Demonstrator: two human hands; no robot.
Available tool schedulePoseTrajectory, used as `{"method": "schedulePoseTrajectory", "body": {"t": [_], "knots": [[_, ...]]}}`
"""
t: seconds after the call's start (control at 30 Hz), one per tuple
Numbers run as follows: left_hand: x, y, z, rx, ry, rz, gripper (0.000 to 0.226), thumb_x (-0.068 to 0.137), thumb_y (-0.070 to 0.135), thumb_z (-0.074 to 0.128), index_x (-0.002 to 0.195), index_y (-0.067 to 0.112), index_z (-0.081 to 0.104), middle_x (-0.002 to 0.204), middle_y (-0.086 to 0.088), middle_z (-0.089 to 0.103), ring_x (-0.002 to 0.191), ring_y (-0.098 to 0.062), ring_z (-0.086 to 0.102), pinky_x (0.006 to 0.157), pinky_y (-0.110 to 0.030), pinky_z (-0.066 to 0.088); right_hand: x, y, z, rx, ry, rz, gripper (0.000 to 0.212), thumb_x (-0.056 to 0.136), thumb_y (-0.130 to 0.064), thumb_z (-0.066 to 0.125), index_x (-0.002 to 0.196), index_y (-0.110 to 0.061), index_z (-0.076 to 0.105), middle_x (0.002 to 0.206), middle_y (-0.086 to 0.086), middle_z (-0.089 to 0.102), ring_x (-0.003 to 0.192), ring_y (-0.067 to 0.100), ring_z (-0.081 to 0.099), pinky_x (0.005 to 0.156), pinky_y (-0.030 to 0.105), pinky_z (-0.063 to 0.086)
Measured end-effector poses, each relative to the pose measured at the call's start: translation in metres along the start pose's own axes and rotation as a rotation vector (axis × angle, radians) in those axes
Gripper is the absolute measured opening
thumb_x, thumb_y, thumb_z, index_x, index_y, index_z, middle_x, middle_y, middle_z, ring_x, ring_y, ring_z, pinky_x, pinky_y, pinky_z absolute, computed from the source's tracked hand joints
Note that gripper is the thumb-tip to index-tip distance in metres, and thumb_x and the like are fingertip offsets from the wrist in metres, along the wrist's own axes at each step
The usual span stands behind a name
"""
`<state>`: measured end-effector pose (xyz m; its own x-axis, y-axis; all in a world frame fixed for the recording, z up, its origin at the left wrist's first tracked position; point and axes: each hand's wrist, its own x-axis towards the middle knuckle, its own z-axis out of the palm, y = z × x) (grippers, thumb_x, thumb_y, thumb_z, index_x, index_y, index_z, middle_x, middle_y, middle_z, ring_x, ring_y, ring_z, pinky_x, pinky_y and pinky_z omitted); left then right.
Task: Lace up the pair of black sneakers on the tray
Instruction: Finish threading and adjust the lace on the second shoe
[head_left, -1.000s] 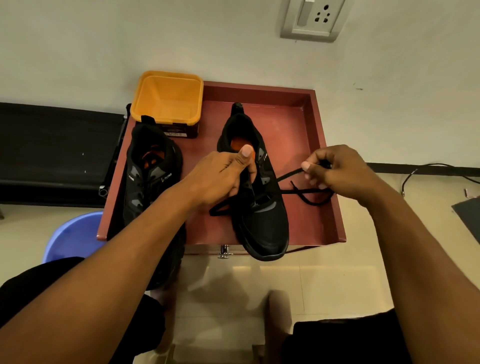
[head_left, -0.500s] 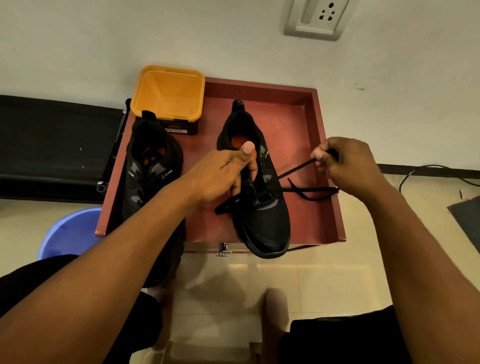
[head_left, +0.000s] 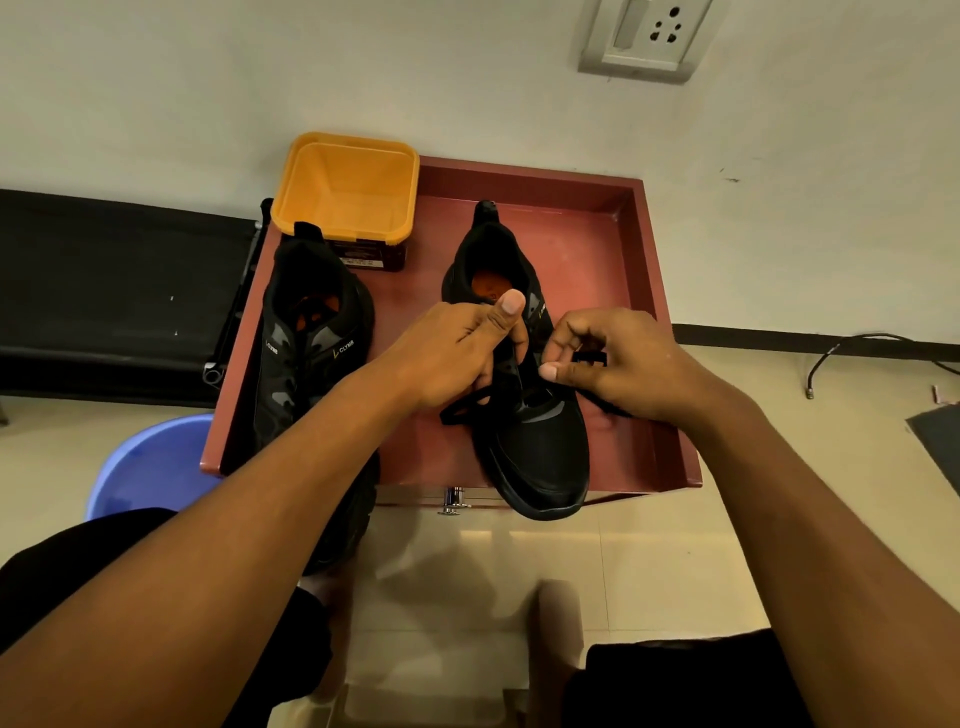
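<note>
We see a shallow red-brown tray (head_left: 641, 291) with a raised rim. The centre sneaker (head_left: 537, 452) is black with an orange insole and stands upright, heel at 12 o'clock, toe at 6 overhanging the tray's near edge. Its black lace (head_left: 462, 410) crosses mid-shoe, with loose ends out at 9 and 3 o'clock. The side sneaker (head_left: 306, 364) sits at 9 o'clock of it: black with grey patches and CLYMB lettering, same heading, toe partly hidden.

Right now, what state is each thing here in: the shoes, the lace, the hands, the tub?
Sneaker in hand: upright on tray, partly laced.
Other sneaker: upright, untouched.
Lace: slack, loose loop hanging left.
Left hand: grips the sneaker's upper.
Right hand: pinches the lace.
Yellow tub: open, nothing seen inside.
Wall socket: nothing plugged in.
</note>
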<state>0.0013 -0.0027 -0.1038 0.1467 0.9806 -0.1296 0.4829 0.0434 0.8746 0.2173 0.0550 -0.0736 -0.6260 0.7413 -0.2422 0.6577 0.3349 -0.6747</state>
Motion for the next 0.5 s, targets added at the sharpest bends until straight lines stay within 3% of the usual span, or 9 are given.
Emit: {"method": "schedulePoseTrajectory", "body": {"t": [0.1,0.2,0.37,0.5], "knots": [[0.001,0.001,0.001,0.036,0.014,0.016,0.071,0.098,0.069,0.016,0.089,0.025,0.072,0.061,-0.011,0.067,0.062,-0.023,0.067,0.069,-0.030,0.050,0.002,0.000,0.000,-0.113,-0.018,-0.034,0.011,0.093,-0.029,0.078,0.088,-0.031,0.068,0.096,-0.011,0.067,0.091,0.012,0.065,0.086,0.045,0.058],[0.001,0.003,0.001,0.064,0.014,0.023,0.071,0.101,0.067,0.016,0.084,0.025,0.070,0.058,-0.008,0.067,0.062,-0.019,0.067,0.074,-0.033,0.052,0.002,-0.002,-0.002,-0.264,0.021,-0.101,0.013,0.097,-0.030,0.071,0.089,-0.033,0.062,0.099,-0.016,0.059,0.098,0.012,0.055,0.095,0.041,0.047],[0.002,0.005,0.001,0.085,0.004,0.028,0.069,0.104,0.062,0.016,0.081,0.024,0.069,0.055,-0.007,0.066,0.060,-0.014,0.066,0.079,-0.030,0.051,-0.002,0.011,-0.018,-0.279,0.217,-0.048,0.012,0.098,-0.023,0.069,0.091,-0.031,0.063,0.087,-0.020,0.065,0.088,0.011,0.057,0.089,0.042,0.048],[0.002,0.003,0.000,0.082,-0.001,0.021,0.071,0.100,0.068,0.014,0.082,0.026,0.069,0.056,-0.006,0.067,0.061,-0.014,0.067,0.079,-0.033,0.052,-0.006,0.004,-0.013,-0.059,0.119,-0.015,0.012,0.095,-0.014,0.074,0.097,-0.026,0.073,0.085,-0.011,0.071,0.082,-0.002,0.067,0.074,0.008,0.048]]}}
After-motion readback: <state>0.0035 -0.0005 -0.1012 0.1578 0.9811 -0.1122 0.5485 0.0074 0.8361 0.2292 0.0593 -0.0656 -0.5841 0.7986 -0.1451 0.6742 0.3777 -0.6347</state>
